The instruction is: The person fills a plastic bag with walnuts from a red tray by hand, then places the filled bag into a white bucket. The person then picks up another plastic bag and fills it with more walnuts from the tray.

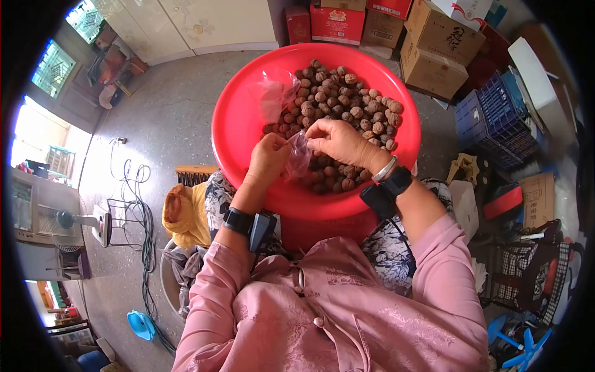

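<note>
the plastic bag [299,160] should weigh next to nothing — thin, limp film that will crumple under the lightest pinch, slide against itself and tear if tugged hard. its upper edge looks the best place to take hold, one layer between thumb and fingertip on each side; the walnuts [356,113] would be the opposite, hard, ridged and easy to grip, though apt to roll.

the bag looks clear with a faint violet tint, creased and shiny where light catches it. it is between the two hands, above the near part of the red basin [238,115], with walnuts beyond and beside it. a second clear bag [277,98] lies rumpled inside the basin, towards its far left, touching the heap.

the left hand [268,158] has its fingers curled in, nearly closed on the bag's left side. the right hand [341,141] pinches the upper right edge, thumb and forefinger almost together — whether its other fingers touch the film, i cannot tell.
</note>
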`<state>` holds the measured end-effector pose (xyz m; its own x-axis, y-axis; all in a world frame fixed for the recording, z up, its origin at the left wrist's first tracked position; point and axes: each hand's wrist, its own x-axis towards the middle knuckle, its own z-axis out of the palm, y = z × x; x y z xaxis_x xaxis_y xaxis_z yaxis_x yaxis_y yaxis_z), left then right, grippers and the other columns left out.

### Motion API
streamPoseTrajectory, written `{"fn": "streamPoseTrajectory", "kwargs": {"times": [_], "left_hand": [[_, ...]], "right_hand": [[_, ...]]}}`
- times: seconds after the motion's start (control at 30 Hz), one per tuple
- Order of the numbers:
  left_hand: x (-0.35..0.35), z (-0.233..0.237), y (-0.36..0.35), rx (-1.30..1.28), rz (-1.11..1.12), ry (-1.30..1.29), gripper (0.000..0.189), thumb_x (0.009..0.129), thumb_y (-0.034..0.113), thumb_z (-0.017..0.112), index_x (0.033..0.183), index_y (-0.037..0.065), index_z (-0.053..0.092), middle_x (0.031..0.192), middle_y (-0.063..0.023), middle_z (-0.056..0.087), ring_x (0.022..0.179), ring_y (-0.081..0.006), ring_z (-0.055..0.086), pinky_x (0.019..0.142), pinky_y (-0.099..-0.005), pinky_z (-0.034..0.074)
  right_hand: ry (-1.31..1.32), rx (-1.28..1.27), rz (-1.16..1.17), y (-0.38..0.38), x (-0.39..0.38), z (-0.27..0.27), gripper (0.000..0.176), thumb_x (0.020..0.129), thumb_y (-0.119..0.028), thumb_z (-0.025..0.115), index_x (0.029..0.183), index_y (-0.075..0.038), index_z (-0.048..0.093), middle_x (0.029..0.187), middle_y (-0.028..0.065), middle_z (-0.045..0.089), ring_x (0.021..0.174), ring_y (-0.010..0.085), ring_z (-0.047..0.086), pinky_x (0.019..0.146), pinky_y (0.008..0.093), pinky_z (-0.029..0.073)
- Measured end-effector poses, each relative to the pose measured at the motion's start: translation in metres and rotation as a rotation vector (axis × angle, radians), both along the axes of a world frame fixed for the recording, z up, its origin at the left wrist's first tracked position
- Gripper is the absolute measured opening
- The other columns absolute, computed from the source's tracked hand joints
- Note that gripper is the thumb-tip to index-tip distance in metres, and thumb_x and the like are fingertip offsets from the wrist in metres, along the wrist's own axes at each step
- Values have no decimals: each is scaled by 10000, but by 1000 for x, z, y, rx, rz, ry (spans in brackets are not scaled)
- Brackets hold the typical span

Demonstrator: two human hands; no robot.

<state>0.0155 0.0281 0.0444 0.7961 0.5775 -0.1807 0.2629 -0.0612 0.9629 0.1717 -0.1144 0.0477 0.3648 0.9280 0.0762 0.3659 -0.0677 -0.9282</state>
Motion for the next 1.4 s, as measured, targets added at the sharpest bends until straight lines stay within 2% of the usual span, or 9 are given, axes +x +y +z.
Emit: {"fn": "streamPoseTrajectory", "kwargs": {"times": [0.23, 0.47, 0.67, 0.9, 1.1, 1.2, 1.27, 1.37, 1.4], "left_hand": [[2, -9, 5, -72, -20, -3, 126, 914, 85, 591, 947, -24, 536, 725, -109, 617, 441, -193, 583, 353, -310, 442], [1, -7, 3, -28, -10, -7, 127, 911, 85, 597, 936, -27, 543, 741, -109, 610, 443, -192, 582, 351, -312, 443], [2, -6, 4, -1, -10, 15, 115, 910, 87, 599, 910, -17, 549, 740, -103, 606, 444, -188, 581, 351, -312, 447], [-1, 1, 2, -32, -16, 26, 109, 903, 83, 605, 905, -10, 549, 726, -86, 606, 435, -177, 572, 358, -311, 440], [0, -12, 6, 13, -4, -22, 94, 889, 83, 615, 907, 5, 566, 710, -70, 611, 443, -157, 573, 389, -286, 434], [0, -12, 7, 4, -17, 12, 92, 881, 79, 614, 901, 2, 568, 705, -71, 608, 450, -157, 578, 383, -292, 441], [1, -12, 6, -8, -9, 3, 91, 879, 78, 614, 899, 2, 568, 704, -71, 607, 451, -157, 579, 379, -295, 444], [0, -10, 5, -14, -7, 1, 88, 878, 75, 610, 898, 1, 567, 698, -72, 603, 451, -158, 579, 371, -302, 447], [1, -9, 5, -10, -14, 10, 86, 879, 73, 608, 898, 1, 566, 694, -73, 601, 450, -160, 578, 367, -305, 448]], "right_hand": [[-298, -144, -141, -36, 34, 19, 111, 813, -81, 684, 891, -7, 655, 785, 107, 677, 734, 190, 655, 681, 334, 527], [-787, -754, -10, -65, 44, -1, 143, 746, -18, 646, 876, -38, 702, 832, 205, 679, 833, 370, 674, 766, 438, 541], [-1010, -910, -10, -72, 36, -14, 228, 862, -72, 563, 1007, -46, 737, 1058, 179, 700, 1016, 319, 676, 882, 417, 539], [-1094, -924, -71, -68, 39, -28, 248, 878, -83, 557, 1050, -46, 732, 1078, 151, 706, 1070, 295, 663, 915, 412, 522], [-874, -1017, -83, -63, 30, 2, 238, 843, -68, 577, 1021, -42, 733, 1055, 193, 699, 1073, 300, 664, 873, 415, 534], [-784, -794, -46, -60, 34, -3, 193, 829, -85, 598, 964, -14, 715, 1020, 214, 694, 996, 315, 684, 822, 420, 545], [-418, -495, 10, -54, 29, 5, 198, 853, -154, 650, 992, -14, 646, 913, 141, 694, 825, 230, 677, 746, 380, 546], [212, -490, 1, -45, 17, 20, 220, 884, -156, 640, 1073, -45, 619, 935, 64, 660, 798, 136, 636, 715, 290, 530], [212, -489, 2, -43, 15, 21, 220, 884, -156, 640, 1073, -45, 619, 935, 64, 660, 798, 136, 636, 715, 290, 530]]}}
